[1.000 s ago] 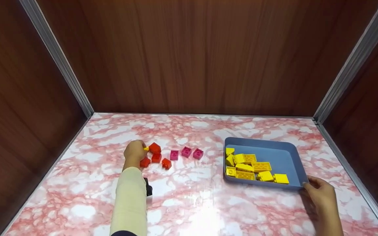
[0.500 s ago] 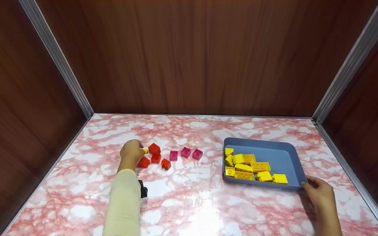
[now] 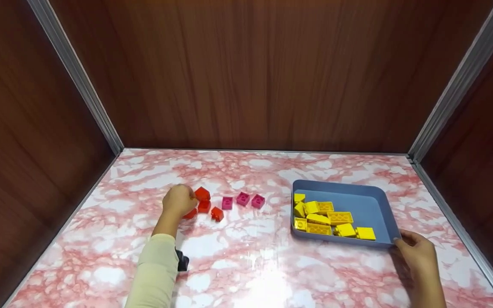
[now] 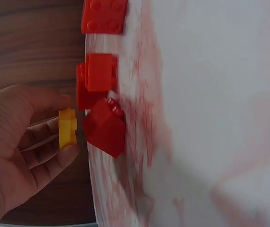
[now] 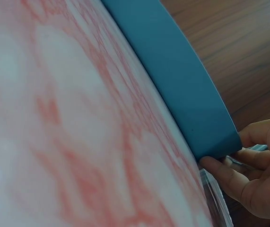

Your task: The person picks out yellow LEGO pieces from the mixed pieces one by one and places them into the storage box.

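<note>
My left hand (image 3: 179,200) pinches a small yellow toy building brick (image 4: 67,128) between thumb and fingertips. In the head view the hand mostly hides that brick. Right beside it lie several red bricks (image 3: 202,193), one partly covered by the hand. The left wrist view shows a red brick with a sloped face (image 4: 105,126) just past the yellow one. At the far side of the table, my right hand (image 3: 419,251) grips the near right corner of a blue-grey tray (image 3: 349,188). Its thumb and fingers meet the tray's wall (image 5: 182,85) in the right wrist view.
Several yellow bricks (image 3: 340,218) lie in the tray, mostly along its left and near sides. Three pink bricks (image 3: 242,198) stand between the red ones and the tray. Brown wood-look panels (image 3: 263,77) enclose the marbled table (image 3: 238,252) at the back and sides.
My left hand shifted slightly left, then back right towards the red bricks, still pinching the yellow brick, which now shows less in the head view. The right hand and tray stay put.
</note>
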### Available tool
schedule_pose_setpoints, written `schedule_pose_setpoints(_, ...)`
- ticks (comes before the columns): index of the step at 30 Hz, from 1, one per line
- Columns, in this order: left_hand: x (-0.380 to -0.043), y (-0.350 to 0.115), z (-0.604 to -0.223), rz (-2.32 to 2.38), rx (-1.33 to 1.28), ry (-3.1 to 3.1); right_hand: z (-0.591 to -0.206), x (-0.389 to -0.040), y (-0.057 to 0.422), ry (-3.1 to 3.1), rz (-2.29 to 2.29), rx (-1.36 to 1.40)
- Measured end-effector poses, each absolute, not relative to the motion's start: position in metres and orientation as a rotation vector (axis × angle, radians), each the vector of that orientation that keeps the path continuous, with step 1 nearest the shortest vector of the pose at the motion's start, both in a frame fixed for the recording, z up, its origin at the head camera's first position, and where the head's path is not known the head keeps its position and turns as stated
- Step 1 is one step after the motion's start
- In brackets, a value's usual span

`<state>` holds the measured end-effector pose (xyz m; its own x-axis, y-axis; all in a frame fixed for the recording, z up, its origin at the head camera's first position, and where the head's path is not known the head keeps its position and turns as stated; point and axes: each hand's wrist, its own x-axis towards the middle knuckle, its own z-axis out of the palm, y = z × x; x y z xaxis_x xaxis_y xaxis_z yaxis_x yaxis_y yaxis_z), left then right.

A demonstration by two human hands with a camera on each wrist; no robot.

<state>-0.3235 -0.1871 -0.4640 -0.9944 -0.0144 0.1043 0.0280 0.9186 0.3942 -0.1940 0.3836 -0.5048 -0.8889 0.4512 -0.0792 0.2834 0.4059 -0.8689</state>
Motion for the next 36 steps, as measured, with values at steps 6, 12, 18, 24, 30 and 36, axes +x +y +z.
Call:
schedule_pose_setpoints(6,-0.311,-0.168,-0.469,-0.67,-0.095,-2.908,-0.505,-0.194,0.383,-2.505,1.461,-0.656)
schedule_pose_setpoints(12,-0.3,-0.147,-0.473,-0.701,-0.185,-2.835,-0.506,-0.195,0.381,-2.457,1.562,-0.625)
schedule_pose_setpoints(18,-0.295,-0.125,-0.467,-0.727,-0.306,-2.782,-0.505,-0.194,0.382,-2.47,1.515,-0.633)
schedule_pose_setpoints(24,-0.288,-0.1,-0.465,-0.711,-0.41,-2.73,-0.506,-0.193,0.381,-2.432,1.559,-0.624)
schedule_pose_setpoints(30,-0.285,-0.075,-0.466,-0.649,-0.57,-2.697,-0.505,-0.193,0.381,-2.44,1.553,-0.614)
schedule_pose_setpoints(36,-0.282,-0.05,-0.464,-0.647,-0.722,-2.641,-0.505,-0.193,0.382,-2.444,1.544,-0.613)
